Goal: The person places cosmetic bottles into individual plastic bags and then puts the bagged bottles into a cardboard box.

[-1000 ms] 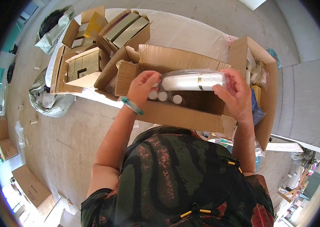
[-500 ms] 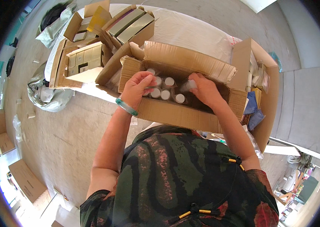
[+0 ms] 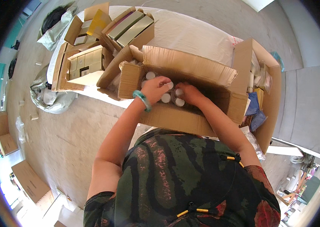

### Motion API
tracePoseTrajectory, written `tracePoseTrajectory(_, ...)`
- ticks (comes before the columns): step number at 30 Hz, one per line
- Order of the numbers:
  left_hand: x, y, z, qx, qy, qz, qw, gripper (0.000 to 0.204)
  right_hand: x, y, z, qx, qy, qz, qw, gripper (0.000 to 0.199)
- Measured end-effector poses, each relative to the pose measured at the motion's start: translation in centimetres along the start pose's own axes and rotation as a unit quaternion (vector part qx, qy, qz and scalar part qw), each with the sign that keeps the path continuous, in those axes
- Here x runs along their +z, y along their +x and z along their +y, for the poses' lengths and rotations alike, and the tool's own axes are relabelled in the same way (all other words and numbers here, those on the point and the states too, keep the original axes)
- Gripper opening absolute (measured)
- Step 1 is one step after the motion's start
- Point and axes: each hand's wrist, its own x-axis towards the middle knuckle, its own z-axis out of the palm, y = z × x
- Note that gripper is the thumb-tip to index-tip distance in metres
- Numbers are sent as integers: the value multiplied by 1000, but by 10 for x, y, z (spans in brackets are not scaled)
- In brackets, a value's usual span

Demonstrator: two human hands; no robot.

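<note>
An open cardboard box (image 3: 175,119) in front of me holds several clear bottles with white caps, standing together in its left half. My left hand (image 3: 155,89), a green bangle on its wrist, reaches in with curled fingers against a white-capped bottle (image 3: 170,85). Beside it, my right hand (image 3: 191,94) grips another white-capped bottle (image 3: 179,92) at the edge of the group. Two more caps show just below the hands, and a further bottle (image 3: 150,75) stands behind my left wrist. The hands partly hide the rest of the group.
To the right stands a tall open carton (image 3: 268,113) with blue packets and other small goods. Cartons of small boxes (image 3: 88,60) and flat boxes (image 3: 130,28) crowd the left of the white-covered table (image 3: 190,32). Sacks (image 3: 50,98) lie on the floor at left.
My right hand has moved left with its bottle, up against the group. My left hand has shifted right, from the group's left side to a bottle near its middle.
</note>
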Motion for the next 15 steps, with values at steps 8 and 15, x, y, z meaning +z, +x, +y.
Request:
tracePoseTrajectory(8,39,36,-16,96,243,-108,959,41,-12,-8,-12,60,50,-6,997,48)
tracePoseTrajectory(15,30,48,-5,71,298,-162,938,40,-31,-25,-8,58,40,-1,997,42)
